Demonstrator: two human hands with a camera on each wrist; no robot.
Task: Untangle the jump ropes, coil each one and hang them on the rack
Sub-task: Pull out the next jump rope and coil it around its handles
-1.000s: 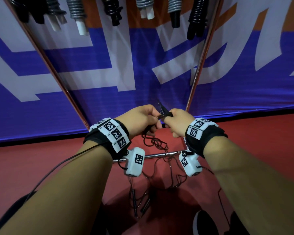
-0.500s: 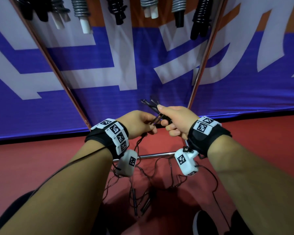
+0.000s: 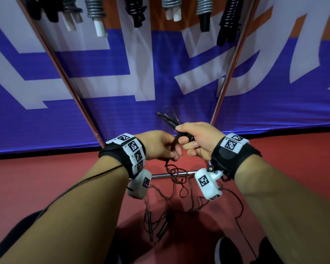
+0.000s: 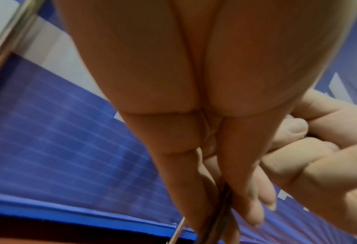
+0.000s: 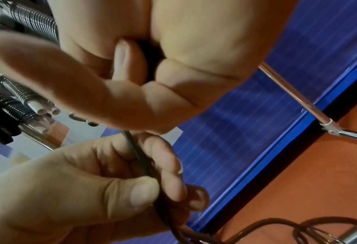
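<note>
My right hand (image 3: 181,135) grips a pair of thin black jump-rope handles (image 3: 169,120), whose ends stick up and to the left past the thumb. Just below it my left hand (image 3: 176,150) pinches the dark cord (image 3: 174,143) between thumb and fingers; the right wrist view shows this pinch on the cord (image 5: 141,158) plainly. From the left hand the cord drops into a loose tangle (image 3: 179,184) on the red floor. Two more black handles (image 3: 151,225) lie in the tangle near my feet. In the left wrist view the cord is mostly hidden by my fingers (image 4: 183,148).
The rack's two slanted metal poles (image 3: 230,73) and low crossbar (image 3: 163,175) stand right in front of me, before a blue and white banner (image 3: 122,115). Several coiled ropes (image 3: 94,8) hang along the top. My shoes (image 3: 225,250) are at the bottom.
My right hand has lifted the handles up and turned them, so they point up and left. The left hand has stayed lower, on the cord, and the two hands have drawn slightly apart.
</note>
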